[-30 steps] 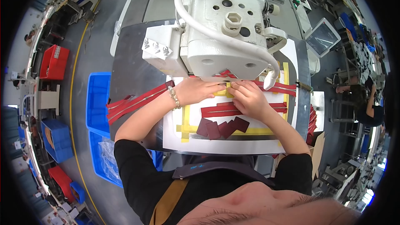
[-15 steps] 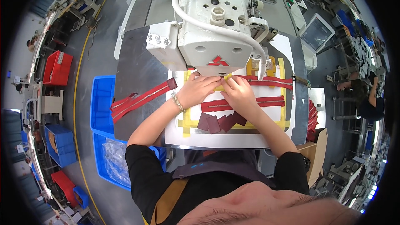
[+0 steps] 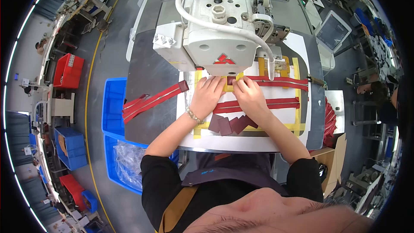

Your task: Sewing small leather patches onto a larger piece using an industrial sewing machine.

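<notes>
Head view: from where I stand, the upper red zip (image 3: pixel 282 82) lies across the white sheet (image 3: pixel 233 143) near the sewing machine (image 3: pixel 220 45), a dark red patch (image 3: pixel 231 80) by its left end, between the hands; the fingers of the left hand (image 3: pixel 206 97) lie nearly flat and close together, those of the right hand (image 3: pixel 251 97) bend downward; whether either pinches anything I cannot tell; nearer the person lie a lower red zip (image 3: pixel 280 103) and overlapping squares (image 3: pixel 224 126); a third zip (image 3: pixel 157 99) slants over the counter (image 3: pixel 146 60)

bright indoor light; light strips (image 3: pixel 26 19) glow left; black, curved rim.
</notes>
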`<state>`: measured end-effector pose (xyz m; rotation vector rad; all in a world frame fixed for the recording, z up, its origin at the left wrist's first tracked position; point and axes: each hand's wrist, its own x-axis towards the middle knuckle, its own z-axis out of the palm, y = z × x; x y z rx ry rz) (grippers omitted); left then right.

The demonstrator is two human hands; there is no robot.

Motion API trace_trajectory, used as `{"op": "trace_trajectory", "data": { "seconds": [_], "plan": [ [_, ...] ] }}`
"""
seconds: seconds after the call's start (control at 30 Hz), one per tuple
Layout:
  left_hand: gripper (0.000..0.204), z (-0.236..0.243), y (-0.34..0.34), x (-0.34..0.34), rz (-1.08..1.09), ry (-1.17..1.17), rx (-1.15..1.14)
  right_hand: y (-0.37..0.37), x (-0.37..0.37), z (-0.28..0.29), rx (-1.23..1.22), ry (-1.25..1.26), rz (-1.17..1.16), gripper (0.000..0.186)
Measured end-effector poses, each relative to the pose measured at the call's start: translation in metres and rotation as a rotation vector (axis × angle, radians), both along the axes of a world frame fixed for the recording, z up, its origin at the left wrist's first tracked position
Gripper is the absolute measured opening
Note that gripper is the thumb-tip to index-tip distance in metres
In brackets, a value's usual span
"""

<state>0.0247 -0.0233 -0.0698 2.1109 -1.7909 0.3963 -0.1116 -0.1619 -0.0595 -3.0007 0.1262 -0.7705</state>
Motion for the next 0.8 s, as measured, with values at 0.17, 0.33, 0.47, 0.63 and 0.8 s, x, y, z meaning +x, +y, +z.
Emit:
{"op": "trace_trajectory", "data": {
  "seconds": [0.17,0.33,0.47,0.63,0.8],
  "plan": [
    [0.045,-0.005,0.000,-0.002,0.011,-0.045,-0.018,-0.001,0.000,-0.003,0.018,-0.019,0.011,0.032],
    [0.043,0.000,-0.001,-0.009,0.062,-0.118,-0.007,-0.002,-0.001,0.001,0.024,-0.018,-0.001,0.032],
    [0.041,0.001,-0.001,-0.010,0.093,-0.104,0.059,-0.002,-0.001,-0.003,0.033,-0.016,-0.006,0.032],
    [0.041,0.006,-0.002,-0.008,0.094,-0.117,0.109,-0.002,0.000,0.001,0.030,-0.014,-0.003,0.032],
    [0.040,0.008,-0.007,-0.008,0.111,-0.148,0.083,-0.005,0.002,0.001,0.016,-0.026,0.015,0.032]
  ]
}}
